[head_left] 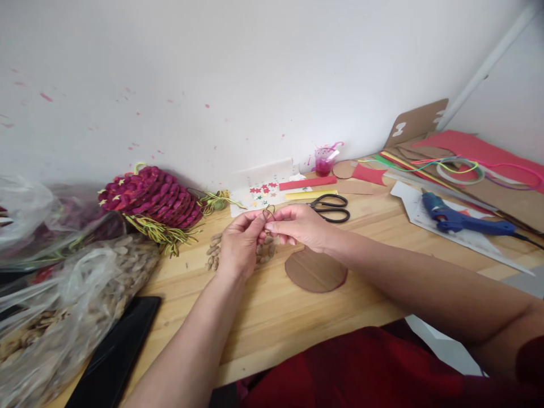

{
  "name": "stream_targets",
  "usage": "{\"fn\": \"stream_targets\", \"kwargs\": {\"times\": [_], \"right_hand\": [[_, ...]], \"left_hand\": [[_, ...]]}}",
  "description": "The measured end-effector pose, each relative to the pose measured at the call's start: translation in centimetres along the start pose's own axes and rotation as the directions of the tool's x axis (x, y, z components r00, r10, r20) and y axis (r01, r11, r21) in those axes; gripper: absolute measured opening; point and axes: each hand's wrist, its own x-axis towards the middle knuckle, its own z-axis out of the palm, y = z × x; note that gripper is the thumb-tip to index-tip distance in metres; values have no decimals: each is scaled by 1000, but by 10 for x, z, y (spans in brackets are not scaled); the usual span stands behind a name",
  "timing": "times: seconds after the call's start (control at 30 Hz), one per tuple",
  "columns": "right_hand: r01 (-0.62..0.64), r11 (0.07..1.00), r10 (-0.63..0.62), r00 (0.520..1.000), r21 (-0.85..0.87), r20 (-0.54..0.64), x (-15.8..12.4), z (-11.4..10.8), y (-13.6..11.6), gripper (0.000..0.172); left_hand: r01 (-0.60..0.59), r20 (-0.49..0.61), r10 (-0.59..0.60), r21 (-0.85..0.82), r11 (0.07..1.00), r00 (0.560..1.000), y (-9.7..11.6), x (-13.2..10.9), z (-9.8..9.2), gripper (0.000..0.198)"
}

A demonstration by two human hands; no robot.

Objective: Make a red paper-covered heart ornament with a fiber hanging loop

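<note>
Over the middle of the wooden table, my left hand [242,241] and my right hand [304,226] meet with fingertips pinched. Between them is a small loop of thin dark cord [269,211], gripped by both hands. Several peanuts in shells [213,249] lie on the table behind and below my hands, partly hidden by them. A round cardboard disc [317,271] rests flat just under my right wrist. Black-handled scissors [334,208] lie right behind my right hand, their blades partly covered.
A purple-red ornament with yellow-green tassels [157,198] and a clear plastic bag of peanuts [85,283] are at left. Star stickers [263,190], paper strips [308,182] and a cup of pink paint [325,161] stand behind. A blue glue gun [467,221] lies at right.
</note>
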Motion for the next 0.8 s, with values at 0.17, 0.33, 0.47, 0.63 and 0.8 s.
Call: {"fn": "stream_targets", "kwargs": {"times": [0.17,0.33,0.47,0.63,0.8], "right_hand": [[59,994,-66,996,-93,-66,-3,2,-6,14],[113,964,-138,987,-241,-85,-4,3,-3,11],[163,926,-201,976,-340,-81,-4,3,0,11],[73,968,-77,997,-239,-9,-6,2,-9,8],[-33,998,34,999,-61,19,-1,-2,-13,16]], "left_hand": [[91,-24,-94,-81,993,995,6,1,2,36],[126,-16,-129,-139,982,992,7,2,0,32],[133,5,-134,-155,979,991,8,2,0,26],[150,11,-150,-152,977,989,9,3,-2,28],[126,49,-121,-138,982,991,9,4,-6,30]]}}
